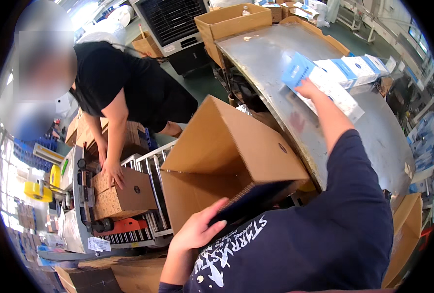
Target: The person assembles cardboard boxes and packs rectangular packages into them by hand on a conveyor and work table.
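A large open cardboard box lies in front of me, tilted, with its mouth facing left and its inside bare. My left hand is at the near edge of that mouth, fingers along the cardboard and thumb apart below. Stretched out over the metal table, my right hand is closed on a long white and blue carton. Its fingers are partly hidden against the carton's blue end. Just behind it, more white and blue cartons lie in a row on the metal table.
At left, a co-worker presses a hand on a closed brown box at the sealing machine on the roller conveyor. An open brown carton stands at the table's far corner, near a large black-grilled cooler.
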